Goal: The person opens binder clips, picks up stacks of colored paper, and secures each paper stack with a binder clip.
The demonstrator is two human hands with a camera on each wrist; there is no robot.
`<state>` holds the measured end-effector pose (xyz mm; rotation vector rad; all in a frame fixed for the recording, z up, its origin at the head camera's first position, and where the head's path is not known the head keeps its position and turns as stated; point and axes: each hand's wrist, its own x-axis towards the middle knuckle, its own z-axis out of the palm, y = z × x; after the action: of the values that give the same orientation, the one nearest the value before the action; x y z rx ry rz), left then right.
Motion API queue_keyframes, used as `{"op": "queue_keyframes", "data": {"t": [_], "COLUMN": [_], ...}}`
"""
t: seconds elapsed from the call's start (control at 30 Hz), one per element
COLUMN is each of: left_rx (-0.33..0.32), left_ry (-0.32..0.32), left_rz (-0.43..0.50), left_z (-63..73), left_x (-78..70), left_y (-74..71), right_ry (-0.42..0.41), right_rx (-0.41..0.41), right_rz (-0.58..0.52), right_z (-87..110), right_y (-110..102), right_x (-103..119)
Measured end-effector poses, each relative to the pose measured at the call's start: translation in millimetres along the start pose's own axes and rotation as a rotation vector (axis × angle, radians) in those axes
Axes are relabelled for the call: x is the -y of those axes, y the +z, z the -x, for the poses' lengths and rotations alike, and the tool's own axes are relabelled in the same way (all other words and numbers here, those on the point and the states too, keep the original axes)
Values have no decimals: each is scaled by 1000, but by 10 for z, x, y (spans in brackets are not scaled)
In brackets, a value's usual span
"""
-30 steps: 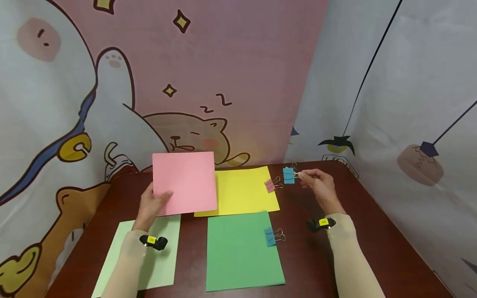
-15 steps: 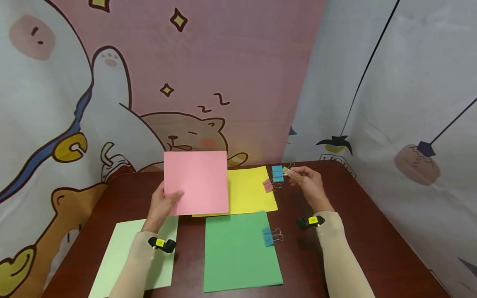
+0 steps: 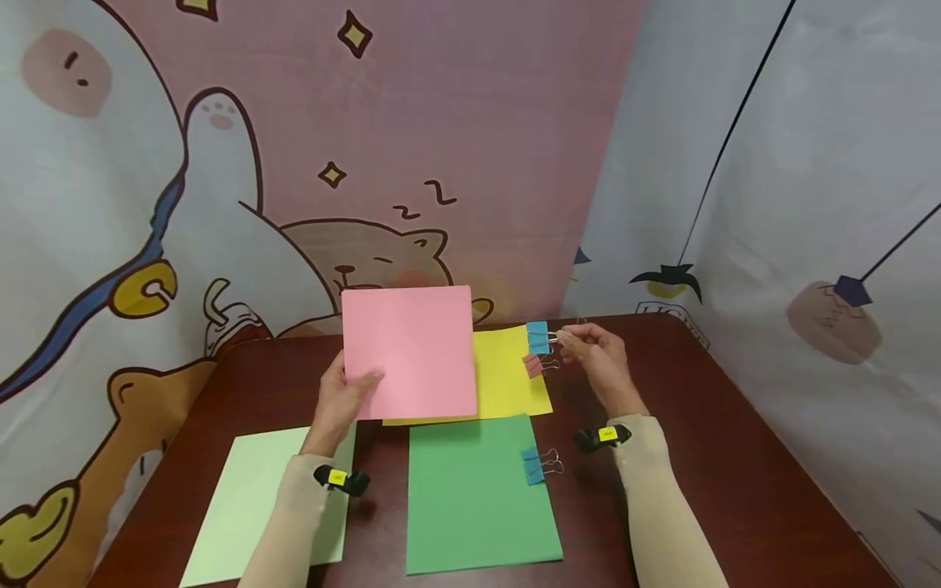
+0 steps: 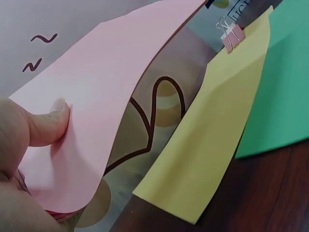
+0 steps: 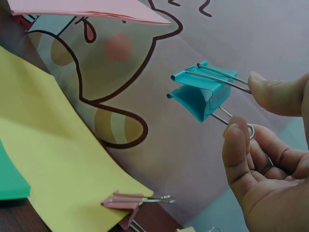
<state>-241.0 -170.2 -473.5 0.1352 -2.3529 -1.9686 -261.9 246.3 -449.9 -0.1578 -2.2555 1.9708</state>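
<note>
My left hand [image 3: 341, 402] grips a stack of pink paper [image 3: 412, 351] by its lower left edge, thumb in front, and holds it raised above the table. To its right, my right hand [image 3: 599, 363] pinches the wire handles of a blue binder clip [image 3: 537, 336] between thumb and fingers. In the right wrist view the mouth of that blue clip [image 5: 203, 92] is parted and points toward the pink paper [image 5: 91, 10], with a gap between them. Behind the raised stack lies yellow paper [image 3: 509, 384], partly hidden, with a pink binder clip [image 3: 532, 366] on its right edge.
Green paper [image 3: 478, 498] with another blue binder clip [image 3: 532, 467] on its right edge lies nearer on the dark wooden table [image 3: 735, 457]. Pale green paper [image 3: 250, 498] is under the left forearm. Just showing in the right wrist view is a small yellow object [image 5: 185, 229].
The left hand has carried the pink stack to the right and slightly up. The right hand has moved left with the blue clip, so the two are closer together.
</note>
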Motion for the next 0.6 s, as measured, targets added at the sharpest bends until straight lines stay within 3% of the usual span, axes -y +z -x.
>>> {"op": "queue_keyframes", "data": {"t": [0.6], "left_rx": [21], "left_ry": [-21], "left_rz": [23], "left_z": [79], "left_x": [-88], "left_y": [140], "right_ry": [-49], "right_rx": [23], "right_rz": [-142], "right_z": [143], "right_y": [199], "right_x": [136]}}
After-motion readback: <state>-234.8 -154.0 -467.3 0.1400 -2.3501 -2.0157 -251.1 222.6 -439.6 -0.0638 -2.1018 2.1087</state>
